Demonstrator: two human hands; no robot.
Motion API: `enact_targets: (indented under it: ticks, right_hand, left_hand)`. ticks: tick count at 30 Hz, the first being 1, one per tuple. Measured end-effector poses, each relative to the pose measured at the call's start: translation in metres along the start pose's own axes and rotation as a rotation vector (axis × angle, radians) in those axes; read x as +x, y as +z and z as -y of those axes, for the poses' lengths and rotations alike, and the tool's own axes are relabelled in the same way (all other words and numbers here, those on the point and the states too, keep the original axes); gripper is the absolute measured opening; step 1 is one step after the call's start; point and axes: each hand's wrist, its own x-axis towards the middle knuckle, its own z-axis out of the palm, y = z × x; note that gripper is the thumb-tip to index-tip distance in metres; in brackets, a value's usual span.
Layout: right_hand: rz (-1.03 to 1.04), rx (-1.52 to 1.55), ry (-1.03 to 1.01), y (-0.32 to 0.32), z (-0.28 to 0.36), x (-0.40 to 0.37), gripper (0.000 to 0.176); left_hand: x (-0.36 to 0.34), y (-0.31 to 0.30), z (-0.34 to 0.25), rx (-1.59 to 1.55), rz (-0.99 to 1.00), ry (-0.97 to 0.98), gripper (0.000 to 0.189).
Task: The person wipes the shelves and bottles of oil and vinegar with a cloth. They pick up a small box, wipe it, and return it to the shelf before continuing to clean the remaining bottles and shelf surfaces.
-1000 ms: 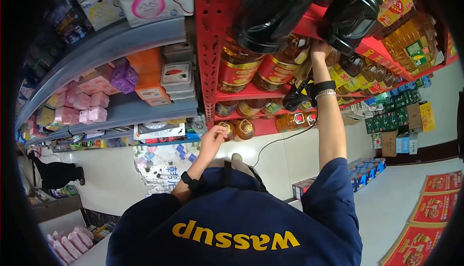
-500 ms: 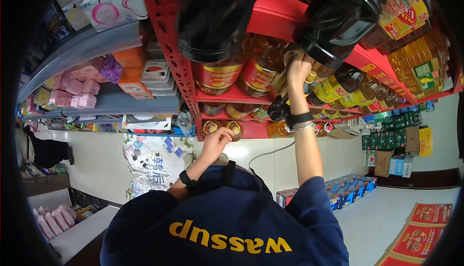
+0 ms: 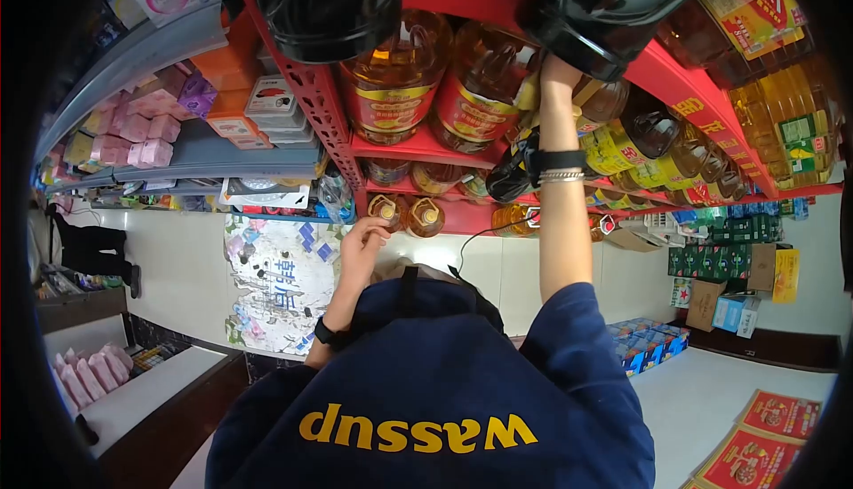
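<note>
My left hand (image 3: 359,247) is at the lower shelf, its fingers loosely bent and apart, close by the top of an oil bottle (image 3: 384,208); whether they touch is unclear. A second capped bottle (image 3: 426,217) stands beside that one. My right hand (image 3: 558,77) reaches up between the bottles on the upper shelf, with a beige cloth (image 3: 530,91) bunched in it. A large black bottle (image 3: 613,18) overhead hides most of its fingers. To the left stand big oil bottles with red and yellow labels (image 3: 475,118).
Red shelving (image 3: 426,144) spans the front, with yellow-labelled bottles (image 3: 613,149) on the right. Grey shelves (image 3: 213,159) hold pink packs at left. A person in black (image 3: 93,240) stands far left. Boxes (image 3: 653,347) sit low at right.
My left hand has moved left, from the second bottle towards the first. My right hand has gone further in behind the black bottle, with the cloth. The view has shifted slightly.
</note>
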Motion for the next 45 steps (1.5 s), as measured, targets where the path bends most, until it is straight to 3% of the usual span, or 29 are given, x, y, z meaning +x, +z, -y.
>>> enact_targets:
  ticks: [1, 2, 4, 7, 8, 11, 17, 18, 20, 22, 24, 26, 28, 30, 34, 36, 40, 42, 45]
  right_hand:
    - [0.130, -0.044, 0.146, -0.017, 0.025, -0.006, 0.027]
    - [0.129, -0.041, 0.145, -0.023, 0.036, -0.020, 0.027]
    - [-0.113, 0.221, 0.036, -0.031, 0.052, -0.045, 0.032]
    - [-0.256, 0.153, -0.071, -0.028, 0.060, -0.082, 0.037]
    - [-0.145, 0.130, 0.010, -0.031, 0.064, -0.098, 0.044]
    - [-0.164, 0.060, -0.036, -0.026, 0.067, -0.135, 0.043]
    - [0.149, 0.050, -0.263, -0.024, 0.055, -0.183, 0.040]
    - [0.151, 0.056, -0.266, -0.025, 0.054, -0.178, 0.040]
    - [-0.106, 0.252, -0.322, -0.034, 0.054, -0.156, 0.038]
    - [-0.234, 0.291, -0.327, -0.047, 0.065, -0.120, 0.034]
    - [-0.230, 0.348, -0.240, -0.051, 0.076, -0.094, 0.034]
    - [-0.092, 0.235, -0.318, -0.046, 0.075, -0.074, 0.029]
    - [-0.083, 0.097, -0.352, -0.028, 0.068, -0.078, 0.026]
    - [-0.212, -0.074, -0.584, -0.019, 0.061, -0.088, 0.024]
    - [-0.323, -0.074, -0.724, 0.005, 0.032, -0.120, 0.018]
    - [-0.261, -0.140, -0.794, 0.019, 0.003, -0.145, 0.013]
    - [0.139, -0.246, -0.880, 0.035, -0.048, -0.211, 0.008]
    - [0.405, -0.286, -0.899, 0.026, -0.050, -0.232, 0.021]
    - [0.483, -0.220, -0.859, 0.028, -0.056, -0.248, 0.024]
  left_hand:
    - [0.003, 0.000, -0.001, 0.006, -0.007, 0.003, 0.021]
    - [0.006, 0.001, -0.002, 0.012, -0.013, 0.005, 0.021]
    - [0.012, 0.005, -0.009, 0.028, 0.005, 0.035, 0.021]
    - [0.020, 0.015, -0.012, 0.028, 0.043, 0.058, 0.021]
    - [0.022, 0.019, -0.012, 0.015, 0.063, 0.057, 0.021]
    - [0.022, 0.030, -0.015, 0.057, 0.105, 0.061, 0.022]
    - [0.009, 0.035, -0.021, 0.097, 0.128, 0.075, 0.022]
    - [0.007, 0.032, -0.022, 0.092, 0.121, 0.065, 0.022]
    - [0.003, 0.023, -0.021, 0.083, 0.079, 0.073, 0.022]
    - [0.000, 0.013, -0.016, 0.070, 0.033, 0.070, 0.022]
    - [0.000, 0.003, -0.008, 0.065, -0.038, 0.080, 0.022]
    - [-0.001, -0.004, -0.002, 0.081, -0.043, 0.060, 0.022]
    - [-0.003, -0.007, -0.006, 0.060, -0.067, 0.025, 0.022]
    - [-0.004, -0.011, -0.002, 0.067, -0.066, 0.020, 0.022]
    - [-0.007, -0.014, -0.005, 0.070, -0.059, 0.004, 0.026]
    - [-0.007, -0.016, -0.004, 0.068, -0.060, -0.011, 0.026]
    - [-0.006, -0.024, -0.005, 0.089, -0.105, 0.022, 0.023]
    - [-0.009, -0.029, -0.006, 0.088, -0.131, 0.034, 0.023]
    - [-0.017, -0.040, -0.006, 0.094, -0.169, 0.028, 0.023]
